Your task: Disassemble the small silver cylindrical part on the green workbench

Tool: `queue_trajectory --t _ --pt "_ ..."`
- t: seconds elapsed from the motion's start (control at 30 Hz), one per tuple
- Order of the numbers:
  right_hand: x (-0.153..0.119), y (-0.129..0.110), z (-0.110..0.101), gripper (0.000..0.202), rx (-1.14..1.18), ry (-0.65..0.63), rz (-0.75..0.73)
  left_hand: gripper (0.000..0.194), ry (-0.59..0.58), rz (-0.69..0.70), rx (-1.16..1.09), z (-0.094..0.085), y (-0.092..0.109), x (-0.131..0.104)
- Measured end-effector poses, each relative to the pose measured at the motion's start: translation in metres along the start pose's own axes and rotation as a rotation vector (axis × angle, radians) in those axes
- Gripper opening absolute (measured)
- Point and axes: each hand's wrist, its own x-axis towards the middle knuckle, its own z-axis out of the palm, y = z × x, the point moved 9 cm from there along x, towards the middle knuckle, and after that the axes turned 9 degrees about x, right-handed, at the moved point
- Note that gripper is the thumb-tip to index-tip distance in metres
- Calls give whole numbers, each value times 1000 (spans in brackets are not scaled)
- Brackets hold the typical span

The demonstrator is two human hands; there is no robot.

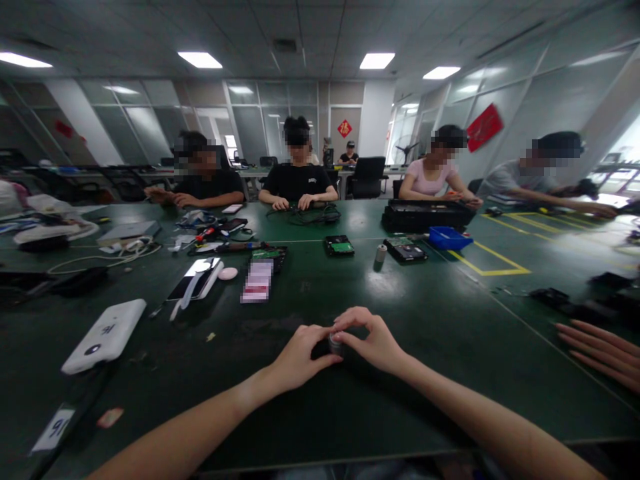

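A small grey cylinder (336, 345) stands on the green tabletop in front of me, partly covered by my fingers. My left hand (301, 357) is closed around its left side, thumb low and fingertips near the top. From above and the right, my right hand (373, 341) curls over, with thumb and fingers pinched at the cylinder's upper end. What exactly the cylinder is, I cannot make out. A similar light grey cylinder (381, 253) stands farther off, beside a hard drive (407, 249). Another hard drive with a green circuit board (340, 246) lies left of it.
To my left are a white device (105, 335), a phone (257, 280), a white box with a strap (197, 279) and cables. A blue bin (450, 238) and black case (430, 215) sit far right. Another person's hand (600, 350) rests at right; several people sit opposite.
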Motion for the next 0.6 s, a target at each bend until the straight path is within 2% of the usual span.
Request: queue_trajectory --t 0.17,0.3,0.37,0.43,0.6 --pt "0 6 -1 12 19 29 25 42 -8 12 -4 0 2 0" --pt "0 17 -22 23 140 220 132 40 -29 28 -9 -2 6 0" --pt "-1 17 -30 26 186 267 137 40 -34 28 -11 -3 7 0" --pt "0 12 -29 30 205 233 100 38 -36 29 -13 -2 7 1" --pt "-3 3 -2 37 189 -20 63 38 -20 16 1 0 5 0"
